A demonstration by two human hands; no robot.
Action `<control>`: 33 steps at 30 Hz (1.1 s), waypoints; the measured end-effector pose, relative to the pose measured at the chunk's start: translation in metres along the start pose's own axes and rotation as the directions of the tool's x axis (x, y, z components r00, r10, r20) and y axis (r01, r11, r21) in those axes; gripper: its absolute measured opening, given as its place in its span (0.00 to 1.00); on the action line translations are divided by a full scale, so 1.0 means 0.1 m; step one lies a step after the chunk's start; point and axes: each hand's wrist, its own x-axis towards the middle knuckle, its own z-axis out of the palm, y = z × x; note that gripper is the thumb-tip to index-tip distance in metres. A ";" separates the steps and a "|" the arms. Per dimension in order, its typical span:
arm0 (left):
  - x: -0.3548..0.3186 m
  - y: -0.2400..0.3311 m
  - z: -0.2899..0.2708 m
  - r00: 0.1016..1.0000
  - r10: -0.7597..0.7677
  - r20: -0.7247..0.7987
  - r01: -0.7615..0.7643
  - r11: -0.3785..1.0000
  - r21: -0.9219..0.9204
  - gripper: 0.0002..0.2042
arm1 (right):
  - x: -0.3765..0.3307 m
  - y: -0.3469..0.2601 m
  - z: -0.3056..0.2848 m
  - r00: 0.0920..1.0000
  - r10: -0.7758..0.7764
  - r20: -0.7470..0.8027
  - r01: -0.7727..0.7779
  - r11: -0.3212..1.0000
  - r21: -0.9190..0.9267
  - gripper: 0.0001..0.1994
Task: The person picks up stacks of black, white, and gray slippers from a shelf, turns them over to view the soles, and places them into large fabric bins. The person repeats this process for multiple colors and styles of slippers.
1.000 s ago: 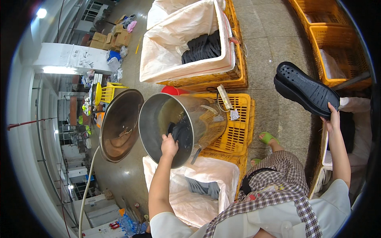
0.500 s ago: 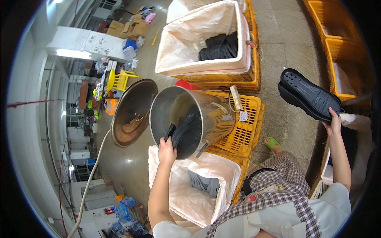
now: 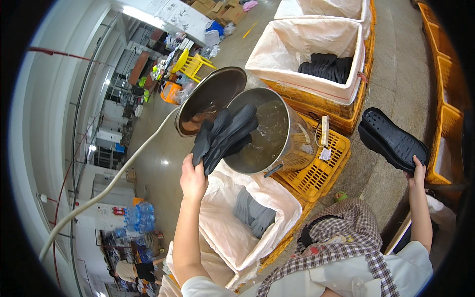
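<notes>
My left hand point(image 3: 193, 177) grips the ends of a bunch of long, dark grey, rubbery-looking pieces point(image 3: 228, 134); their exact kind is unclear. The bunch hangs over the left rim of a tall metal pot point(image 3: 271, 138), which holds murky liquid. Off to the right, my right hand point(image 3: 417, 171) pinches one end of a thick black shoe sole point(image 3: 394, 139), its studded inner face upward. Below the pot, a cloth-lined bin point(image 3: 225, 213) holds grey pieces point(image 3: 253, 213) of similar shape.
Behind the pot, another lined crate point(image 3: 302, 39) contains dark pieces point(image 3: 326, 68). A round metal lid point(image 3: 210, 101) leans by the pot's left. Yellow crates point(image 3: 316, 166) stand beneath the pot and along the right side. A pale hose point(image 3: 114, 180) crosses the left.
My left hand has lifted the dark bunch up out of the pot to its left rim. The right hand still holds the sole. The view has shifted.
</notes>
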 end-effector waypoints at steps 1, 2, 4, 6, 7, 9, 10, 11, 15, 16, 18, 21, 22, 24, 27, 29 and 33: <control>-0.04 0.00 0.02 1.000 0.017 0.001 -0.017 1.000 0.012 0.20 | 0.01 0.01 0.02 1.000 0.003 0.005 -0.003 1.000 -0.029 0.24; -0.06 0.01 0.05 0.999 0.006 0.047 -0.005 1.000 -0.012 0.20 | 0.01 0.02 0.04 1.000 0.006 0.026 -0.005 0.999 -0.052 0.24; -0.11 0.00 0.11 0.984 -0.006 0.177 0.009 1.000 -0.018 0.21 | -0.02 0.05 0.06 0.999 0.049 0.008 -0.048 0.993 -0.105 0.22; -0.17 -0.03 0.15 0.987 -0.068 0.148 0.075 0.996 -0.043 0.22 | -0.09 0.06 0.09 0.999 0.008 0.039 -0.005 0.997 -0.082 0.23; -0.21 -0.07 0.16 0.979 -0.117 0.168 0.126 0.991 -0.046 0.23 | -0.14 0.06 0.10 0.998 0.006 0.068 -0.001 0.998 -0.064 0.24; -0.34 -0.15 0.16 0.971 -0.229 0.068 0.236 0.965 -0.112 0.25 | -0.25 0.01 0.12 0.995 0.039 0.089 -0.036 0.999 -0.039 0.25; -0.43 -0.18 0.20 0.940 -0.333 0.074 0.341 0.926 -0.163 0.24 | -0.33 0.01 0.13 0.996 0.034 0.078 -0.032 0.999 -0.020 0.25; -0.53 -0.22 0.24 0.904 -0.425 0.039 0.423 0.881 -0.213 0.24 | -0.39 -0.01 0.16 0.997 0.026 0.073 -0.026 1.000 0.001 0.25; -1.27 -0.43 0.49 0.658 -0.753 -0.025 0.695 0.620 -0.364 0.26 | -0.66 -0.06 0.23 0.959 0.075 0.273 -0.062 0.996 -0.057 0.24; -1.50 -0.46 0.57 0.527 -0.844 0.101 0.716 0.377 -0.588 0.26 | -0.72 -0.07 0.27 0.939 0.125 0.321 -0.117 0.992 -0.044 0.24; -2.09 -0.48 0.63 0.307 -0.892 0.332 0.547 -0.120 -0.828 0.25 | -0.86 -0.04 0.39 0.890 0.175 0.420 -0.162 0.985 -0.066 0.25; -2.97 -0.25 0.49 0.006 -0.702 0.712 -0.052 -0.711 -0.701 0.19 | -1.11 0.01 0.74 0.818 0.229 0.527 -0.207 0.973 -0.101 0.27; -3.24 -0.16 0.39 -0.047 -0.708 0.705 -0.159 -0.691 -0.705 0.20 | -1.20 0.02 0.90 0.792 0.250 0.557 -0.194 0.968 -0.158 0.27; -3.82 -0.04 0.06 -0.162 -0.576 0.802 -0.374 -0.716 -0.590 0.20 | -1.46 0.13 1.33 0.690 0.316 0.651 -0.199 0.948 -0.249 0.25; -4.66 0.31 -0.42 -0.296 -0.530 0.795 -0.556 -0.581 -0.594 0.19 | -1.91 0.53 1.93 0.536 0.431 0.726 -0.201 0.900 -0.386 0.23; -5.36 0.53 -0.90 -0.443 -0.504 0.741 -0.558 -0.492 -0.668 0.17 | -2.48 0.89 2.16 0.536 0.467 0.703 -0.179 0.877 -0.446 0.26; -6.86 1.09 -1.75 -0.694 -0.456 0.558 -0.436 -0.350 -0.829 0.19 | -3.71 1.71 2.16 0.305 0.694 0.652 -0.188 0.716 -0.673 0.19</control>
